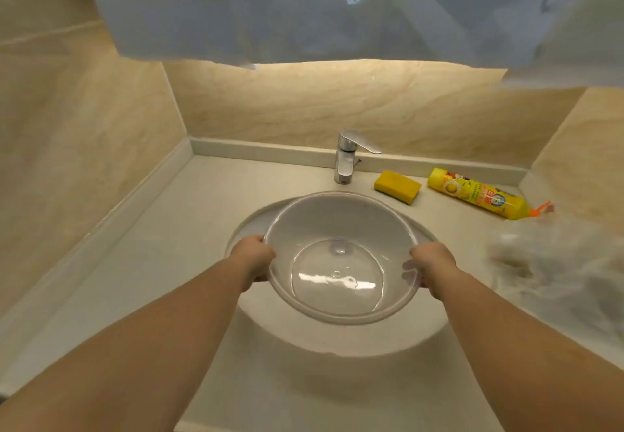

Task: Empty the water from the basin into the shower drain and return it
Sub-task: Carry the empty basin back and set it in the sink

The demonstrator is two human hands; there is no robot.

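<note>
- At the left edge of the basin (341, 256), the left hand (254, 253) is clamped on the rim, thumb lying over the top and the other fingers wrapped underneath, out of sight.
- Opposite it, the right hand (432, 263) grasps the right edge of the rim in the same way; some of its fingers show faintly through the translucent wall of the basin.
- Both forearms are bare and reach in from the bottom corners of the view, meeting the basin from either side.
- Between the two hands, the basin is a round, pale, see-through plastic bowl. Clear water lies in its bottom, with a few small bubbles and bright streaks of reflected light on the surface.
- Under the basin is the oval sink (250, 225) set into the countertop (162, 263); the basin covers most of the sink's opening and sits toward its far side. Whether it rests on the sink or is lifted just clear of it cannot be told.
- Behind the basin, a chrome faucet (347, 158) stands on the counter against the back ledge, its lever pointing to the right.
- Right of the faucet, a yellow sponge (397, 187) lies flat on the counter.
- Further right, a yellow bottle (479, 195) with an orange cap lies on its side, cap pointing toward the right wall.
- Beige marbled tiles cover the walls on three sides of the counter.
- Blurred patches hide the top of the view and the right edge of the counter.
</note>
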